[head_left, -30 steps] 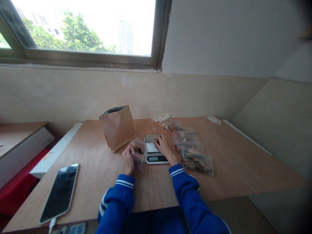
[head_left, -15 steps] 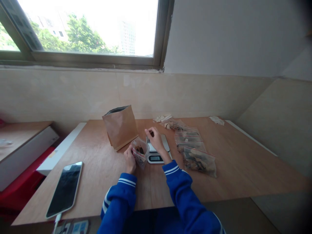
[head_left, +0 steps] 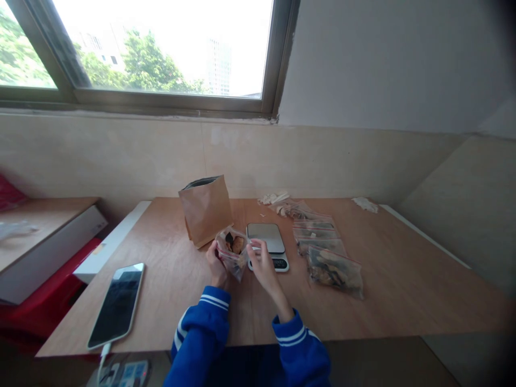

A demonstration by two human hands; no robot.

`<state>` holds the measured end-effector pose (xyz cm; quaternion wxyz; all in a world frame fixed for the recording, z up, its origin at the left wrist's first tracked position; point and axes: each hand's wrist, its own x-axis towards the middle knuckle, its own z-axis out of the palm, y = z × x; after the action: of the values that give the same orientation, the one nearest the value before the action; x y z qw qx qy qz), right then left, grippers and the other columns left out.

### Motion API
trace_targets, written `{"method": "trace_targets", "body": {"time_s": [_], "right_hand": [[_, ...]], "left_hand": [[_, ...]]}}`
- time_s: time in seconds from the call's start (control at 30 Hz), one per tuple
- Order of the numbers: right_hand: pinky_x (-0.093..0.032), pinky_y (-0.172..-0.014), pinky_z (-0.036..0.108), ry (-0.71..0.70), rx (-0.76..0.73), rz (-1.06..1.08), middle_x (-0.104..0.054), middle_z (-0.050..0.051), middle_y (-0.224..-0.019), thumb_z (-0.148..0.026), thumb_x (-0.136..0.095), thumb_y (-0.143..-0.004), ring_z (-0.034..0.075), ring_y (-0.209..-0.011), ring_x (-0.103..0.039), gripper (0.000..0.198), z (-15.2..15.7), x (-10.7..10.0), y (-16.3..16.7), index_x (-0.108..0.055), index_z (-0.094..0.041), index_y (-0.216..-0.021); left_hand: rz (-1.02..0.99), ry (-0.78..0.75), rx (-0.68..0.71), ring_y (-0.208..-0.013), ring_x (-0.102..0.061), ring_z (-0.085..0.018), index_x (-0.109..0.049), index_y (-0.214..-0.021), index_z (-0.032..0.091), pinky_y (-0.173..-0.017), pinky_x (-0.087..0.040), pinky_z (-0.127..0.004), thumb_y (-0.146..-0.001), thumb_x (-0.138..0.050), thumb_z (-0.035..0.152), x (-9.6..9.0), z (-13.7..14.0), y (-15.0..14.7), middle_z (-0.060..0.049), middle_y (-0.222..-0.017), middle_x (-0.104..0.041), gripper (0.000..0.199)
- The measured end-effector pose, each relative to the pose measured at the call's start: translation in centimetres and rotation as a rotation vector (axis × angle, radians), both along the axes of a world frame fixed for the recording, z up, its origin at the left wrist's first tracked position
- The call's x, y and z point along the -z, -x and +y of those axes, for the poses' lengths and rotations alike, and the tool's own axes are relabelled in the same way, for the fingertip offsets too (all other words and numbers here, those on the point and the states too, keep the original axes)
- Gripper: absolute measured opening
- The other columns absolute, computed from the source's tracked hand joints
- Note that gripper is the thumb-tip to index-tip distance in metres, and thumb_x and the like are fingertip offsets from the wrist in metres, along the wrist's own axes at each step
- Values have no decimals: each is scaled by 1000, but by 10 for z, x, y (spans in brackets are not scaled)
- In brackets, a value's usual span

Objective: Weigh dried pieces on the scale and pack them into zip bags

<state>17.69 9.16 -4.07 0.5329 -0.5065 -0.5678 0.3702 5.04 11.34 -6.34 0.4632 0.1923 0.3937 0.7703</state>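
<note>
Head view, zip bag (head_left: 235,263): seven o'clock of my centre, mouth open, brown pieces (head_left: 237,245) showing.
Left hand (head_left: 217,267): I'm grasping the bag's nine-o'clock side.
Right hand (head_left: 263,266): fingertips at the two-o'clock rim; pinching it or not, I can't tell.
Scale (head_left: 266,236): two o'clock of the bag.
Technique: I'd keep that mouth wide, tipped up, off the scale.

Between the left hand (head_left: 216,265) and right hand (head_left: 262,265) is the plastic bag (head_left: 235,260). Behind the left hand stands the paper bag (head_left: 205,210); left of it, the phone (head_left: 116,305). Behind the right hand sits the scale (head_left: 265,236); right of it, the row of bags (head_left: 335,271).
</note>
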Motion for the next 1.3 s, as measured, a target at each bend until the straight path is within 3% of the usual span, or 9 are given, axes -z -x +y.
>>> {"method": "trace_targets", "body": {"time_s": [0.2, 0.37, 0.5, 0.63, 0.73, 0.83, 0.9, 1.07, 1.3], "right_hand": [[-49, -96, 41, 6, -107, 101, -60, 14, -126, -43, -77, -69, 26, -114, -60, 71, -23, -14, 15, -44, -21, -128], [-50, -95, 42, 25, -188, 115, -70, 11, -110, -41, -71, -76, 26, -105, -65, 31, -32, -24, 5, -65, -20, -99], [-53, -85, 41, 39, -195, 116, -74, 10, -93, -45, -68, -79, 26, -89, -69, 28, -38, -27, -4, -70, -18, -84], [-53, -82, 37, 11, -159, 118, -74, 6, -85, -41, -68, -79, 23, -84, -69, 22, -43, -28, -14, -69, -19, -82], [-53, -84, 36, -19, -184, 152, -73, 5, -86, -39, -67, -80, 22, -86, -68, 18, -46, -28, -23, -67, -21, -82], [-53, -86, 36, -44, -153, 178, -72, 5, -86, -41, -67, -81, 22, -88, -69, 20, -49, -28, -28, -65, -21, -82], [-53, -87, 37, -41, -111, 222, -72, 6, -92, -42, -67, -81, 23, -92, -69, 25, -51, -28, -28, -64, -22, -94], [-54, -91, 45, 97, -209, 417, -69, 11, -115, -39, -83, -64, 27, -106, -66, 80, -53, -15, -23, -42, -27, -132], [-58, -72, 41, 252, -154, 418, -76, 12, -87, -48, -82, -61, 28, -82, -72, 42, -48, 13, -29, -67, -17, -86]], "left_hand": [[215, -44, 58, -59, -53, -14, -61, -70, 15, -57, -42, -26, -79, -58, 53, -10, -26, -6, 0, -62, -58, 39], [453, -47, 115, -69, -55, -17, -61, -73, 16, -70, -45, -30, -86, -48, 58, -20, -51, -7, -3, -72, -61, 46], [630, -81, 118, -88, -57, -19, -63, -83, 18, -88, -44, -33, -93, -40, 52, -20, -65, 0, -6, -88, -61, 42], [655, -21, -52, -101, -55, -19, -59, -100, 19, -97, -41, -36, -87, -55, 48, -10, -64, 17, -6, -102, -58, 32], [558, 7, 16, -108, -56, -22, -60, -109, 19, -97, -42, -36, -81, -63, 49, -11, -60, 31, -7, -111, -61, 41], [517, -46, 249, -101, -60, -24, -69, -95, 15, -94, -44, -37, -83, -59, 50, -19, -60, 36, -9, -99, -69, 39], [515, -83, 288, -95, -62, -23, -72, -89, 14, -90, -45, -35, -84, -59, 48, -25, -62, 32, -8, -93, -70, 37], [474, -75, 108, -80, -61, -17, -69, -83, 16, -76, -47, -27, -83, -60, 47, -31, -67, 15, -5, -82, -68, 33], [548, 4, -122, -72, -56, -15, -67, -84, 18, -65, -44, -23, -81, -59, 54, -25, -65, 16, -2, -78, -64, 37]]}}
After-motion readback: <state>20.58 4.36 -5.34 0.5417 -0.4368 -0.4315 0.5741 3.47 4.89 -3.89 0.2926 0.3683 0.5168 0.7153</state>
